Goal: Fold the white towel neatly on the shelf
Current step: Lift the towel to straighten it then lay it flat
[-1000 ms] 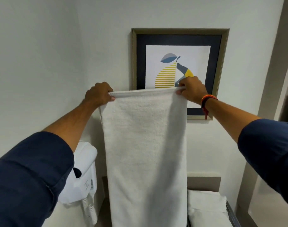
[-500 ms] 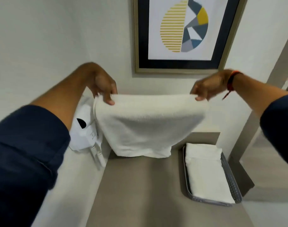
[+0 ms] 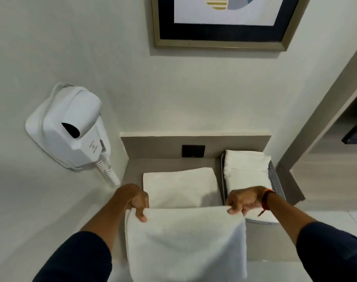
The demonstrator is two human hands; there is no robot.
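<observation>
The white towel [image 3: 183, 237] lies partly on the grey shelf [image 3: 275, 241]. Its far end rests flat against the back of the shelf, and its near part is lifted and hangs toward me over the front edge. My left hand [image 3: 136, 200] pinches the left corner of the raised fold. My right hand [image 3: 242, 200], with a red band at the wrist, pinches the right corner. Both hands hold the fold line about level, a little above the shelf.
A grey mesh tray [image 3: 276, 182] with folded white towels [image 3: 244, 165] stands at the shelf's right. A white wall-mounted hair dryer [image 3: 67, 127] with a coiled cord hangs at the left. A black socket [image 3: 193, 151] sits in the back panel, below a framed picture [image 3: 220, 23].
The towel came down from being held up against the wall to the shelf. Its lower end now lies flat, and my hands have drawn the upper end toward me.
</observation>
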